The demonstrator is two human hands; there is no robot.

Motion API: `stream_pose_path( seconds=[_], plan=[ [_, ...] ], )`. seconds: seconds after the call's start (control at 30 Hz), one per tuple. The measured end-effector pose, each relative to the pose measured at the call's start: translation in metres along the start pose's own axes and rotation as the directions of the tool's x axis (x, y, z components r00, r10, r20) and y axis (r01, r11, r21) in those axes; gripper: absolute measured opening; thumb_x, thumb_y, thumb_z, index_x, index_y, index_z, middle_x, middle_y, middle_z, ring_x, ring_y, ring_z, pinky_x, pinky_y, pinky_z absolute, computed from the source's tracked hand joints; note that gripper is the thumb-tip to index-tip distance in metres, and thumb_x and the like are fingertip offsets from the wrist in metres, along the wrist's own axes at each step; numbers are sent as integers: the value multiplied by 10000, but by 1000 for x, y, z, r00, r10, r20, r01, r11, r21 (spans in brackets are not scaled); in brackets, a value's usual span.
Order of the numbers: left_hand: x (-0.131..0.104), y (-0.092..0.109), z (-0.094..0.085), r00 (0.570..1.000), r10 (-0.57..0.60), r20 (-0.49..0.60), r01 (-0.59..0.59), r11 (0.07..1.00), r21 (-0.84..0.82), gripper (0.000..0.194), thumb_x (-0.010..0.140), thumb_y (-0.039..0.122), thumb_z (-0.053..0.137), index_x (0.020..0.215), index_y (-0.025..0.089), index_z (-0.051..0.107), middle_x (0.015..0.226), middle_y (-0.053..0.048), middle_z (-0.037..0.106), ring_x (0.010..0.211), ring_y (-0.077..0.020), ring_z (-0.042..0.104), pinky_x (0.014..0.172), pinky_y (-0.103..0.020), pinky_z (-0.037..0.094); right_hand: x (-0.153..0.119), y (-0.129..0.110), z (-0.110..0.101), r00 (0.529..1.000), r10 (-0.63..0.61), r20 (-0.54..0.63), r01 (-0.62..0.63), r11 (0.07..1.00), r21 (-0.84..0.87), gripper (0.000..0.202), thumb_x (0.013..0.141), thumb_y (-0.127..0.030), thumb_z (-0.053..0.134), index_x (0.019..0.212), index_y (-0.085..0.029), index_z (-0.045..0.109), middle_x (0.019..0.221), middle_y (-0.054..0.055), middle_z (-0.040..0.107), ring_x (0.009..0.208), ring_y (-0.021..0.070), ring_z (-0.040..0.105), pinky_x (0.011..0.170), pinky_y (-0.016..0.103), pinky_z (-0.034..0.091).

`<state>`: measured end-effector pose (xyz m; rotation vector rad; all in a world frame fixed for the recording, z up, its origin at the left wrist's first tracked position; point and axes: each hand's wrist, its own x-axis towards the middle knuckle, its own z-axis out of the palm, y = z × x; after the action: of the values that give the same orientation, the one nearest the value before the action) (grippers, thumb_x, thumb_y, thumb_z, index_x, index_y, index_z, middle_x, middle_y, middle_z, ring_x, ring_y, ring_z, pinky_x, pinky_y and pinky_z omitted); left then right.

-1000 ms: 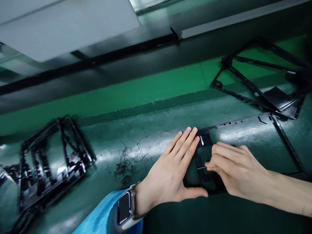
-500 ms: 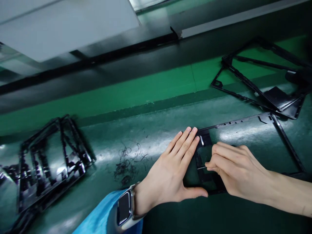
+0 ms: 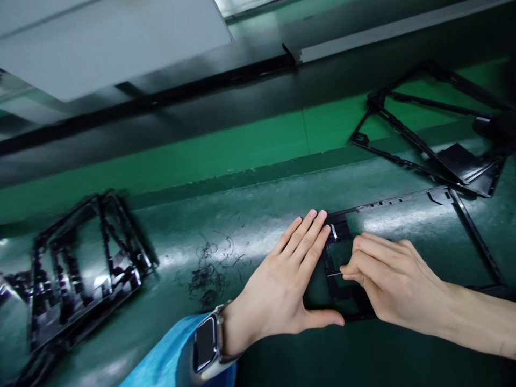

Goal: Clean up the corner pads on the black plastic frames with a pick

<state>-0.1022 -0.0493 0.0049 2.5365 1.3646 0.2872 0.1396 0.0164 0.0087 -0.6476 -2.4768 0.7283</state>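
Observation:
A black plastic frame (image 3: 475,236) lies flat on the green work surface. Across its left end rests my left hand (image 3: 286,285), fingers stretched out and thumb spread along the near side. My right hand (image 3: 387,274) is closed in a pinch over the inside of the frame. From its fingertips a thin metal blade or pick (image 3: 334,274) sticks out to the left, its tip at the inner edge of the frame's left bar. The rest of that tool is hidden in the hand.
Thin black shavings (image 3: 209,269) lie left of my left hand. More black frames (image 3: 92,269) are piled at the left, and other frames (image 3: 427,134) overlap at the far right. A white panel (image 3: 113,43) stands at the back left.
My right hand has shifted very slightly to the right, and a little more of the thin metal tool shows. My left hand and the frame stay where they were.

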Motion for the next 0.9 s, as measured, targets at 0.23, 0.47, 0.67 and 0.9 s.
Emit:
stream_pose_path(
  seconds=[0.23,0.47,0.67,0.9],
  plan=[
    [0,0,0,1000,0,-8,-1,1000,-15,1314,862,879,618,1717,38,81,1777,-265,166,1656,-437,176,1343,-597,223,1,-2,0,1000,-1,16,1,1000,-22,291,982,6,507,746,-151,573,755,13,529,671,141,452,485,315,197],
    [1,0,-1,1000,-14,-2,14,999,-39,1303,868,862,630,1727,72,51,1777,-259,171,1648,-454,195,1325,-622,251,1,-1,-1,1000,4,15,-4,1000,5,298,978,12,493,743,-152,574,753,11,517,661,141,434,489,312,214],
    [0,0,0,1000,-9,2,9,1000,-20,1310,863,867,630,1721,53,66,1778,-264,166,1653,-450,177,1330,-616,237,0,-1,1,1000,-4,5,4,1000,-8,290,979,17,501,758,-152,580,760,16,532,679,147,453,488,313,219],
    [0,0,0,1000,-4,-2,4,1000,-14,1313,862,866,630,1720,51,61,1773,-268,178,1652,-448,184,1332,-606,241,1,-2,0,1000,-17,14,17,999,-28,294,975,12,492,749,-154,580,752,8,521,666,145,449,491,330,197]
  ],
)
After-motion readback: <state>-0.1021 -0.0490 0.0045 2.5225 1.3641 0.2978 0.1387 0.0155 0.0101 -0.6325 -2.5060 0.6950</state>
